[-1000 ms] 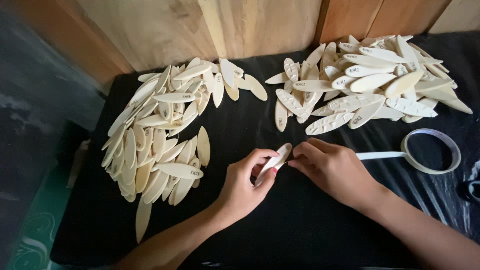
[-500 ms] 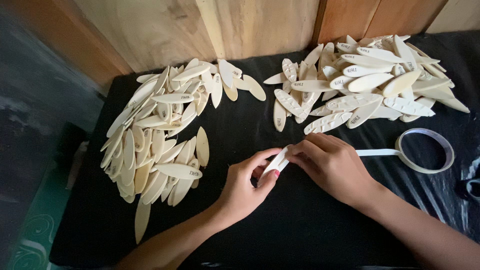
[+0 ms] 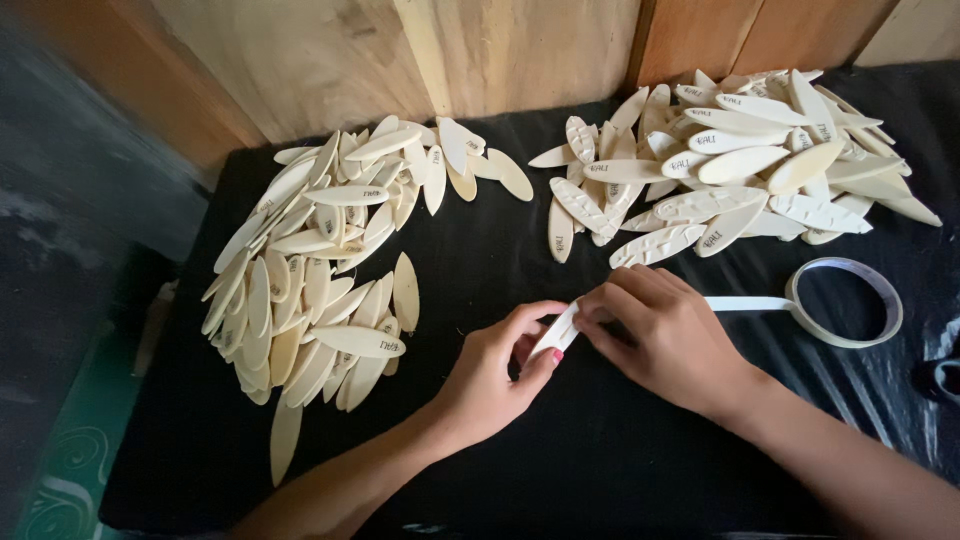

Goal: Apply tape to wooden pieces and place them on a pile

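A pale oval wooden piece [image 3: 556, 333] sits near the middle of the black table [image 3: 600, 460], pinched in the narrow grip of the left hand [image 3: 490, 380], while the right hand [image 3: 665, 335] presses a strip of white tape onto its end. The strip runs right to a tape roll [image 3: 845, 302] lying flat. One heap of oval pieces [image 3: 320, 260] lies to the left, another heap [image 3: 730, 160] well apart beyond the hands.

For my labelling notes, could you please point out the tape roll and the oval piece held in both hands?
tape roll [image 3: 845, 302], head view, on its white ring.
oval piece [image 3: 555, 334], head view, on its exposed middle.
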